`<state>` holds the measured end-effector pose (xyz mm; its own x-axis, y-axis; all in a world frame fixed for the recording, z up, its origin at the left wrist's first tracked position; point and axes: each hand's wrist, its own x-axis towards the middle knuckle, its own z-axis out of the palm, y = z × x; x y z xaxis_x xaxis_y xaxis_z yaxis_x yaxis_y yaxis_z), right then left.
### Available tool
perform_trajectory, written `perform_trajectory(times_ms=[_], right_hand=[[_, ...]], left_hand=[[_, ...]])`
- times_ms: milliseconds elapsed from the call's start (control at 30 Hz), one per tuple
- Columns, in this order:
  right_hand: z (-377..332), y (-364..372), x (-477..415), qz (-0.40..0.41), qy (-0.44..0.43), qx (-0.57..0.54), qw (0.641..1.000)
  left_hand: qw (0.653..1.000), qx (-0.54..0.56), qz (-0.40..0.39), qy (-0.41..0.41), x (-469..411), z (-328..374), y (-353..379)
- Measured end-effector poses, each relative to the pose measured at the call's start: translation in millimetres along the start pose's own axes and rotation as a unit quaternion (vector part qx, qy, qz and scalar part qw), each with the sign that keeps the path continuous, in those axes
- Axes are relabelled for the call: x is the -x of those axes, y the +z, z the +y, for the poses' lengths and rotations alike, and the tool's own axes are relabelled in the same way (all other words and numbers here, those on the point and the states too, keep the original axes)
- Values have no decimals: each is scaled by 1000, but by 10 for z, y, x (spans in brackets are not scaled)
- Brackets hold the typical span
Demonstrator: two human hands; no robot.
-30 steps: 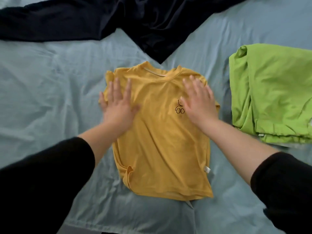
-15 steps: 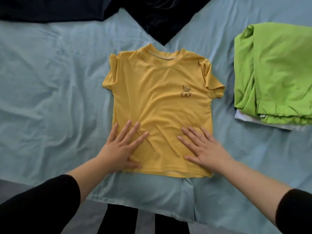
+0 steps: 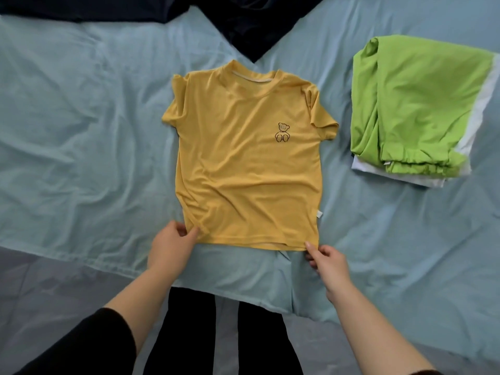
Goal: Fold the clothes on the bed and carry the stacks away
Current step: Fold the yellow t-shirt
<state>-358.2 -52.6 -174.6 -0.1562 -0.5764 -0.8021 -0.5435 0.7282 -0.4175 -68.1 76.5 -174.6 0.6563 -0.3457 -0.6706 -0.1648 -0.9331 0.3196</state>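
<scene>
A yellow T-shirt (image 3: 243,163) with a small bear print lies spread face up in the middle of the light blue bed sheet (image 3: 81,131), collar pointing away from me. My left hand (image 3: 171,246) pinches the hem at the shirt's lower left corner. My right hand (image 3: 326,262) pinches the lower right corner of the hem. To the right sits a folded stack (image 3: 416,109) with a bright green garment on top and white fabric under it.
A dark navy garment (image 3: 243,20) lies unfolded across the far side of the bed. The bed's near edge runs just below the shirt's hem, with my dark trouser legs (image 3: 189,334) and grey floor beyond it.
My hands slid down the shirt from chest to hem, smoothing it flat. They went from lying flat on the fabric to pinching the two bottom corners.
</scene>
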Motion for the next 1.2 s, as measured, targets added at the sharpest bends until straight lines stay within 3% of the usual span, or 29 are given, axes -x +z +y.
perform_trajectory(times_ms=[133,267,467,567,700,833,1200], right_hand=[[-119,-26,6,24,7,-92,995],[-253,-31,-60,13,-28,-51,998],[-326,-141,-104,-7,-45,12,999],[-303,-292,-74,-42,-32,15,999],[-231,-487,-81,-124,17,-41,991],[-102,-589,-120,-124,20,-53,991],[295,-656,154,-138,32,101,985]], left_hand=[[999,25,14,-17,-5,-38,-48],[998,35,44,-33,1,81,-68],[999,-34,-33,-25,-132,297,-53],[994,65,-64,-52,-141,199,-172],[931,292,-169,-137,-92,-90,-442],[908,351,-176,-146,-59,-339,-588],[945,270,-114,-147,122,-756,-456]])
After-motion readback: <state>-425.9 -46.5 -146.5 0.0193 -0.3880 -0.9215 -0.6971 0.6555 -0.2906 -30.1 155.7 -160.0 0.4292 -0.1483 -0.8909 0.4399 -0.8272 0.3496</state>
